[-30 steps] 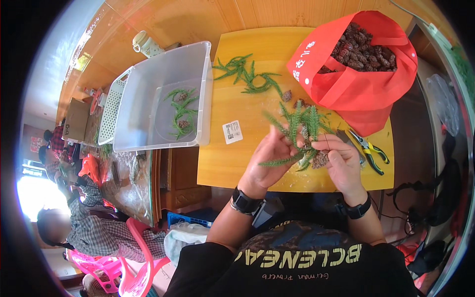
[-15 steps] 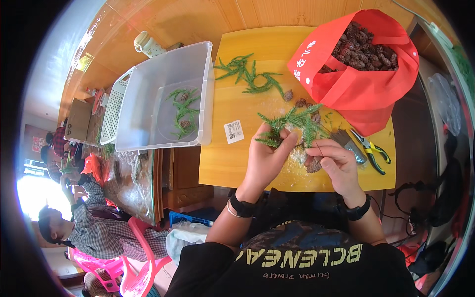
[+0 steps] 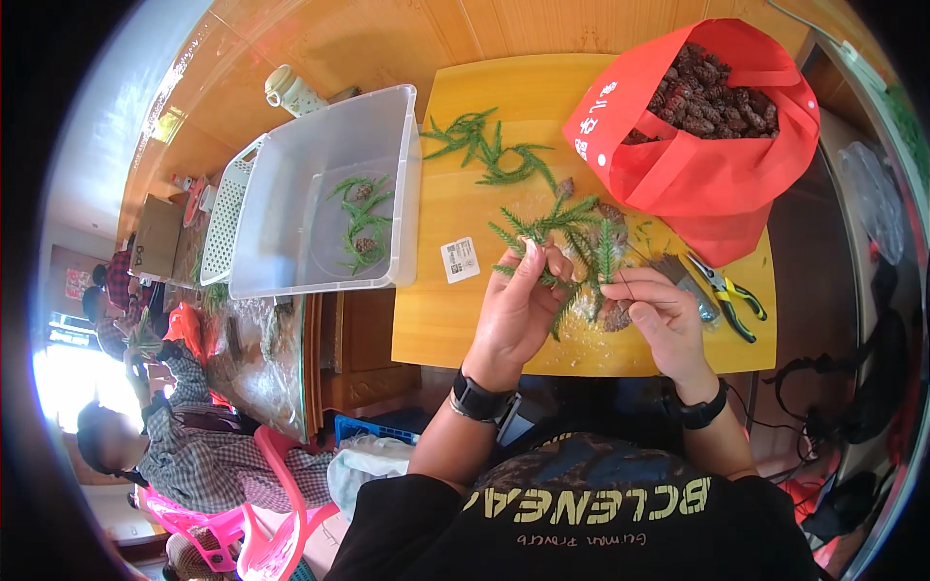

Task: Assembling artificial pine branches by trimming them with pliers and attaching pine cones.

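Observation:
Above the near half of the yellow board, my left hand [image 3: 520, 308] is closed on a green artificial pine sprig [image 3: 567, 228], thumb pressed on its stems. My right hand [image 3: 664, 324] pinches the sprig's right side, and a thin dark wire sticks out between its fingers. Below the sprig, partly covered by it, a brown pine cone [image 3: 614, 315] lies on the board among white crumbs. Another pine cone [image 3: 566, 188] rests just beyond the sprig. Pliers with yellow and black handles [image 3: 727, 295] lie right of my right hand, next to a bundle of thin dark wires [image 3: 670, 266].
A red bag [image 3: 678, 179] full of pine cones stands at the far right. Left of the board [image 3: 542, 87], a clear plastic bin [image 3: 281, 284] holds finished-looking sprigs with cones. More green sprigs [image 3: 504, 160] and a white label [image 3: 460, 259] lie on the board. A person in checks [image 3: 223, 465] sits at left.
My left hand has turned and shifted slightly left, its thumb now pointing up. The sprig has swung with it and spread out, while my right hand stays nearly in place.

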Demonstrator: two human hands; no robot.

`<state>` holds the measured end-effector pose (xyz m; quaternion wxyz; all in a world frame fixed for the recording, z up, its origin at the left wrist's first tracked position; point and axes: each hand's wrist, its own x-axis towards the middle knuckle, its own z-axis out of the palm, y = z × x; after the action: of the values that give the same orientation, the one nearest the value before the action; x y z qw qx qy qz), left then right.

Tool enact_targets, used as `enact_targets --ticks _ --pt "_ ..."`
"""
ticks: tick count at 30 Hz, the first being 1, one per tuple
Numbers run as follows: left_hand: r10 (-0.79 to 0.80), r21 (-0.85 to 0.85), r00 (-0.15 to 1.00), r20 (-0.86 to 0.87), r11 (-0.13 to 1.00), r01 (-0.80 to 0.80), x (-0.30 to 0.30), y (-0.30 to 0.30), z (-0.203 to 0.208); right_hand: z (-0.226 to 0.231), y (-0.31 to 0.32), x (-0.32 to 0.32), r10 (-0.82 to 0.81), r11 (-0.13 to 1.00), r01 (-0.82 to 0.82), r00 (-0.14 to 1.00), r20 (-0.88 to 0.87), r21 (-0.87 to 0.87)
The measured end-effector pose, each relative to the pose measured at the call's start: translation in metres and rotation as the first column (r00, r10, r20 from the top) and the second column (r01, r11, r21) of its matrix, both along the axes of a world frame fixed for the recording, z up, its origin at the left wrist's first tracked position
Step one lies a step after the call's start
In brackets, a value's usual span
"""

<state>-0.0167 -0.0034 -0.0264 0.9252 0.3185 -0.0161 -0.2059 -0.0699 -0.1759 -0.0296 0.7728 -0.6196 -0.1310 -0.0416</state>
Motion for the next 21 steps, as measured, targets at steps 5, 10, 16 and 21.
enact_targets --ticks 5,10,16,21 --pt "-0.029 -0.029 0.999 -0.020 0.999 0.029 -0.003 0.000 -0.005 0.006 -0.003 0.002 -0.001 0.997 0.000 1.000 -0.014 -0.083" --pt "-0.026 -0.022 0.997 -0.069 0.999 0.025 -0.009 -0.008 0.010 0.010 -0.004 0.012 -0.063 0.994 0.066 0.997 0.045 -0.086" --pt "-0.151 -0.265 0.988 0.008 0.953 0.148 -0.005 -0.001 -0.015 0.015 -0.004 0.009 0.026 0.982 -0.062 0.981 -0.193 -0.181" --pt "-0.239 -0.263 0.970 0.048 0.934 0.243 -0.002 -0.005 -0.003 0.012 -0.004 0.011 0.012 0.988 -0.036 0.988 -0.151 -0.153"
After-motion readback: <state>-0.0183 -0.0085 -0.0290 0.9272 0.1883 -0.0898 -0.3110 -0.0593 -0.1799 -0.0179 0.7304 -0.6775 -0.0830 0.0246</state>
